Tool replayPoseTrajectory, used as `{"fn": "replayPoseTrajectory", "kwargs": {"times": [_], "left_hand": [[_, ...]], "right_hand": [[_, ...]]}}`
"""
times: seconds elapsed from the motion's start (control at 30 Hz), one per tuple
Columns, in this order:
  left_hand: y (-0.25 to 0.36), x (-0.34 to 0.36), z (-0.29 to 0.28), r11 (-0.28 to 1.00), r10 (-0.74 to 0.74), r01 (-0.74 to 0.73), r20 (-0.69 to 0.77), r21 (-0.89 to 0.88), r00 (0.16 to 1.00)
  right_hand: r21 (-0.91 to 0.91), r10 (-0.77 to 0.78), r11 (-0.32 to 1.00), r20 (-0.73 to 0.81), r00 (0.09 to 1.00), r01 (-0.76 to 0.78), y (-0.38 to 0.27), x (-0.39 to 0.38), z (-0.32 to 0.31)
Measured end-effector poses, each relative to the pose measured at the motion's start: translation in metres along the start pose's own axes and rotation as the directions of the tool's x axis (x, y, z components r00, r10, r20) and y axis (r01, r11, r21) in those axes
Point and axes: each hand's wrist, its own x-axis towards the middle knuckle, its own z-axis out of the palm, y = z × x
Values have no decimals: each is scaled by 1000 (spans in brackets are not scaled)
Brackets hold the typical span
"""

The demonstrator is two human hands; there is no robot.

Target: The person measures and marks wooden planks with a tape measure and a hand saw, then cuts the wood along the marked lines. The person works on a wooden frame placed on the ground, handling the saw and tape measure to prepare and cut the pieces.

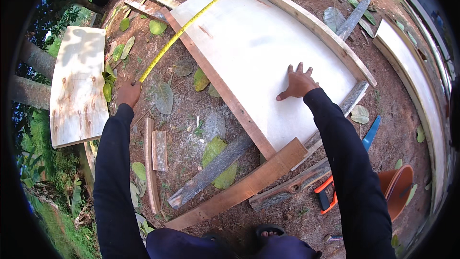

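My left hand [128, 94] is closed at the near end of a tape measure [170, 43]; its case, if it is in the palm, is hidden. The yellow blade slants up and right across the panel's left edge, its tip near the far end of the wood. A pale flat panel [239, 52] lies on the ground, with a narrow wooden strip [218, 84] along its left edge and a thicker batten [306, 17] along its far right side. On the panel's right part, my right hand [299, 82] is spread open, holding nothing.
A brown plank [239, 187] lies across the panel's near corner, beside rough poles [211, 170]. An orange-handled saw [327, 195] and an orange-brown bucket [397, 189] are near my right arm. Another board [78, 86] stands left; a long plank [417, 86] lies right.
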Motion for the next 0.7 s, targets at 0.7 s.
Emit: {"fn": "replayPoseTrajectory", "kwargs": {"times": [0.7], "left_hand": [[122,130,50,994,84,-83,-10,69,996]], "right_hand": [[-18,24,1000,24,999,-23,-4,2,-13]]}}
